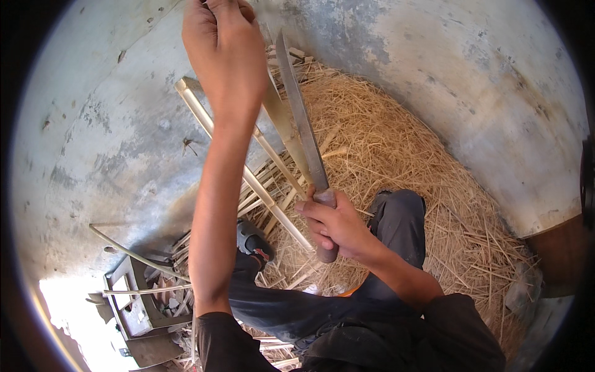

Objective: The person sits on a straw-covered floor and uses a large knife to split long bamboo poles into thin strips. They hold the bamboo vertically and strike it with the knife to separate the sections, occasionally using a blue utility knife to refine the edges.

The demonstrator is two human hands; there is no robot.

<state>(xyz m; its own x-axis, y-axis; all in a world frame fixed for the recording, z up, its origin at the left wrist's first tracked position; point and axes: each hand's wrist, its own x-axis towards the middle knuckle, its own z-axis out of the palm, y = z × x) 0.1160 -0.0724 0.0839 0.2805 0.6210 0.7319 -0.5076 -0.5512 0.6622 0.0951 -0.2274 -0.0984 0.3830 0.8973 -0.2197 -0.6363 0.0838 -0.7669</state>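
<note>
1. The right hand [342, 228] grips the long knife [302, 118], blade up.
2. The left hand [226, 53] is raised high — I can't tell its hold.
3. The pale strip [282, 121] slants beside the knife — I'd steady it, edge turned outward.

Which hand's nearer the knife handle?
Right. The right hand is closed around the knife handle; the left hand is well away from it, near the picture's top edge, left of the blade.
</note>
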